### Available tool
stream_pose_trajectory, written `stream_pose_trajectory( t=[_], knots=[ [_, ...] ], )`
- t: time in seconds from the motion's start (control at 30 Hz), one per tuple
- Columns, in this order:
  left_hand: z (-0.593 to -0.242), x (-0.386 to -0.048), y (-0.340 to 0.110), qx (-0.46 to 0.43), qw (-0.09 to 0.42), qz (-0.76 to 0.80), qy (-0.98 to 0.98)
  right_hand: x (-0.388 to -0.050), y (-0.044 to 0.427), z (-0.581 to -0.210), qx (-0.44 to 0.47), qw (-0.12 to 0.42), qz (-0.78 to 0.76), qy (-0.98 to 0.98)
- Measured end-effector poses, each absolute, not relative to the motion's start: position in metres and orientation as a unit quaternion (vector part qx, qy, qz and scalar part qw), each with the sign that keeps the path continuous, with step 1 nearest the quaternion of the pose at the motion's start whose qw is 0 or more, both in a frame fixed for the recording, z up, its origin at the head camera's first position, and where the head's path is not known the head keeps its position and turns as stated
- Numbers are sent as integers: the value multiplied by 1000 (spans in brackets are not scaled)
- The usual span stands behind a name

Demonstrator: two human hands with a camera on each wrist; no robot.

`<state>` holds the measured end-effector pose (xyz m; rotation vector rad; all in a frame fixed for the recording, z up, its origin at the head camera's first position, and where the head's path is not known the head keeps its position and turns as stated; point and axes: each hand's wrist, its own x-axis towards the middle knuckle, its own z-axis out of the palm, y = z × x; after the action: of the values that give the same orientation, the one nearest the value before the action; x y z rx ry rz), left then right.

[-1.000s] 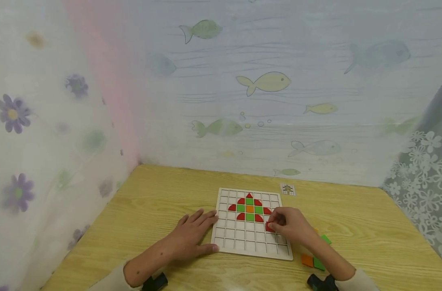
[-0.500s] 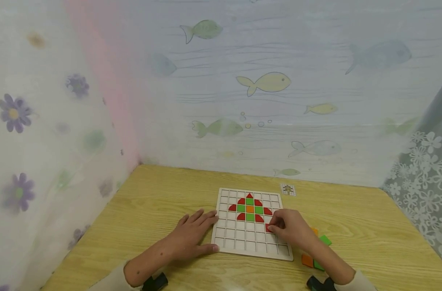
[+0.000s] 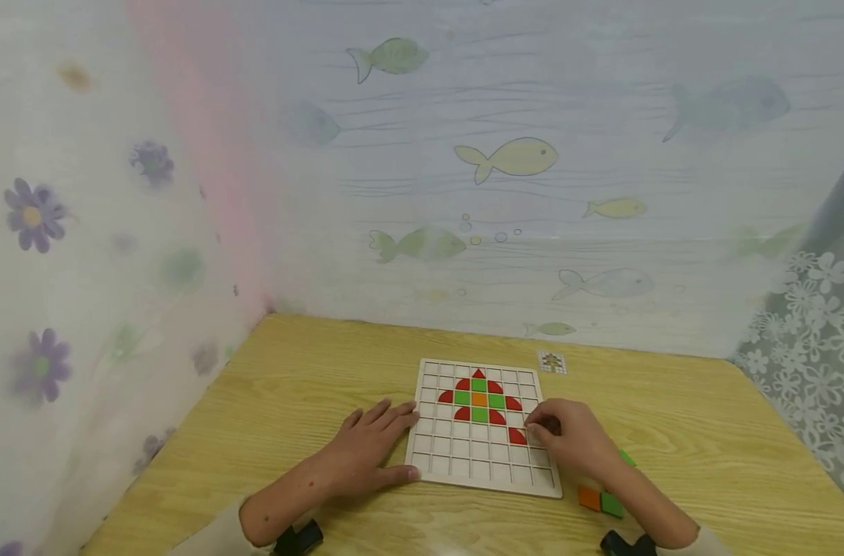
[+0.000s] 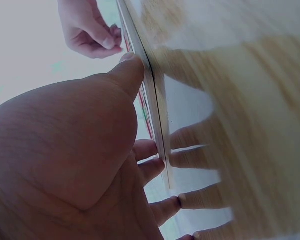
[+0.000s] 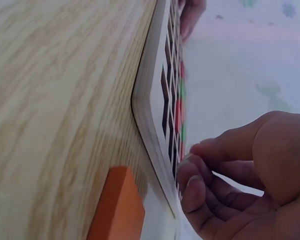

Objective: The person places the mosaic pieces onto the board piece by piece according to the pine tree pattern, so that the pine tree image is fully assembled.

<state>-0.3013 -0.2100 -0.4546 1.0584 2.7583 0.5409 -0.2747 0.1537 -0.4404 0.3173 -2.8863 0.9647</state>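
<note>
A pale wooden grid board [image 3: 459,463] lies on the table with red, green and orange tiles set in it in a tree-like pattern. A red quarter-round tile [image 3: 517,436] lies by itself in a lower right cell. My left hand [image 3: 369,452] lies with fingers spread, its fingertips and thumb touching the board's left edge. Just right of the red tile, over the board's right side, is my right hand [image 3: 571,436]. Its fingers are loosely bent, with no tile visible between them. The right wrist view also shows these bent fingers [image 5: 210,195] beside the board's edge.
Right of the board lie an orange tile [image 3: 589,498] and a green tile [image 3: 611,504]. Another green tile [image 3: 628,458] is partly hidden by the right forearm. A small pattern card [image 3: 552,362] lies beyond the board's far right corner. Patterned curtains [image 3: 422,193] hang behind the table.
The red quarter-round tile, pinched by my right hand before, now lies released on the board. My right hand has drawn back slightly to the right. The left hand stays put.
</note>
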Motion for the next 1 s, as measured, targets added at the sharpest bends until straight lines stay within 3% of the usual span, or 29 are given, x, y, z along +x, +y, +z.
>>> stream_pose_trajectory(
  t=[0.53, 1.0],
  knots=[
    [-459, -304, -210, 348, 70, 171, 919, -253, 202, -441, 102, 95, 296, -945],
    [-457, -303, -210, 352, 67, 176, 917, -238, 245, -439, 124, 86, 276, -949]
  ],
)
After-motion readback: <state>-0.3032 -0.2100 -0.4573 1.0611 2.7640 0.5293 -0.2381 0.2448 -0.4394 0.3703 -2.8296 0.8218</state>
